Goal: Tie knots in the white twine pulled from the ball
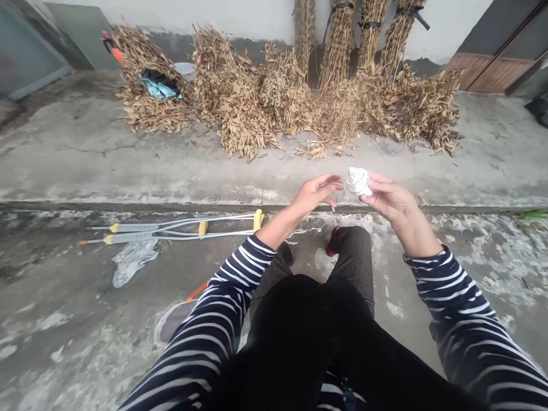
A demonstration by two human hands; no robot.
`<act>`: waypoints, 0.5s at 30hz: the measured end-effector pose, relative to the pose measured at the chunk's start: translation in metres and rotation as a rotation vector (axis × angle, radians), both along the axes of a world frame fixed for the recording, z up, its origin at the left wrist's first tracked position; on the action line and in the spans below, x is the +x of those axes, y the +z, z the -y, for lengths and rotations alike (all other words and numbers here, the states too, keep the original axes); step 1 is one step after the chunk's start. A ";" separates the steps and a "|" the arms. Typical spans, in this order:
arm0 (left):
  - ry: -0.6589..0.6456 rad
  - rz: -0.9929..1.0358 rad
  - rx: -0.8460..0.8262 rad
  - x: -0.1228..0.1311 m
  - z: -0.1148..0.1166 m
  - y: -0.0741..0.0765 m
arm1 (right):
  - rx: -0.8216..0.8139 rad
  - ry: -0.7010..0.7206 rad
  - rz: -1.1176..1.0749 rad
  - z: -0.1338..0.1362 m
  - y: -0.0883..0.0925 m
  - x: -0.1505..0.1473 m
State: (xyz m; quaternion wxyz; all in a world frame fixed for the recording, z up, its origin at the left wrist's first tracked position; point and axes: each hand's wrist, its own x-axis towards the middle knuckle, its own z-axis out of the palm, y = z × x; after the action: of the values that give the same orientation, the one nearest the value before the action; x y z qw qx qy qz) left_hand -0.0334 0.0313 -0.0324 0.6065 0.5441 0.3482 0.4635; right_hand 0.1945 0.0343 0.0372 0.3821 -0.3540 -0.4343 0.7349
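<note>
My right hand (389,197) holds a small white crumpled wad (358,181) between thumb and fingers, in front of me above the concrete step. Thin dark lines cross the wad; whether it is paper, cloth or wound cord I cannot tell. To the left of it, and apart from it, is my left hand (315,193). Its fingers are spread and curve toward the wad, with nothing visible in them. Thin white strands (303,233) lie on the ground below, by my feet.
A metal crutch with a yellow armpit pad (258,219) lies on the left, beside a clear plastic bag (133,261). Dried plant bundles (240,97) line the wall. A raised concrete step edge (128,205) runs across. Dark and blue cloth (160,88) rests on the stalks.
</note>
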 end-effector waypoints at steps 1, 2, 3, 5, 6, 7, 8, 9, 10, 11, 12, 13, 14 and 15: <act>-0.018 0.067 -0.007 0.010 0.008 0.008 | 0.003 0.021 0.001 0.001 -0.003 -0.001; -0.019 0.099 -0.018 0.017 0.015 0.015 | 0.007 0.037 0.001 0.002 -0.006 -0.001; -0.011 0.107 -0.030 0.021 0.020 0.019 | 0.010 0.044 -0.002 0.003 -0.008 -0.001; 0.022 0.080 -0.047 0.022 0.027 0.023 | 0.005 0.036 -0.016 0.005 -0.012 0.000; 0.039 0.059 -0.053 0.021 0.028 0.023 | 0.000 0.022 -0.027 0.006 -0.014 0.000; 0.051 0.038 -0.060 0.020 0.028 0.023 | -0.007 0.004 -0.036 0.007 -0.017 -0.001; 0.059 0.019 -0.066 0.019 0.027 0.022 | -0.015 -0.015 -0.042 0.008 -0.019 -0.001; 0.064 0.000 -0.071 0.018 0.027 0.022 | -0.024 -0.033 -0.046 0.009 -0.021 -0.002; 0.066 -0.019 -0.075 0.016 0.026 0.022 | -0.032 -0.050 -0.049 0.010 -0.022 -0.003; 0.066 -0.038 -0.077 0.015 0.026 0.023 | -0.039 -0.065 -0.050 0.011 -0.024 -0.004; 0.064 -0.055 -0.081 0.013 0.025 0.024 | -0.047 -0.075 -0.051 0.012 -0.026 -0.005; 0.058 -0.068 -0.088 0.011 0.025 0.026 | -0.055 -0.080 -0.053 0.013 -0.027 -0.007; 0.045 -0.074 -0.098 0.008 0.025 0.028 | -0.061 -0.080 -0.057 0.014 -0.028 -0.008; 0.025 -0.072 -0.112 0.005 0.025 0.029 | -0.066 -0.076 -0.065 0.016 -0.028 -0.009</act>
State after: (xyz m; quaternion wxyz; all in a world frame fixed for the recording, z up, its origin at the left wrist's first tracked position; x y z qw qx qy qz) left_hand -0.0289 0.0063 -0.0029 0.6171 0.5213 0.4019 0.4311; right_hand 0.1851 0.0184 0.0090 0.4119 -0.3586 -0.3831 0.7450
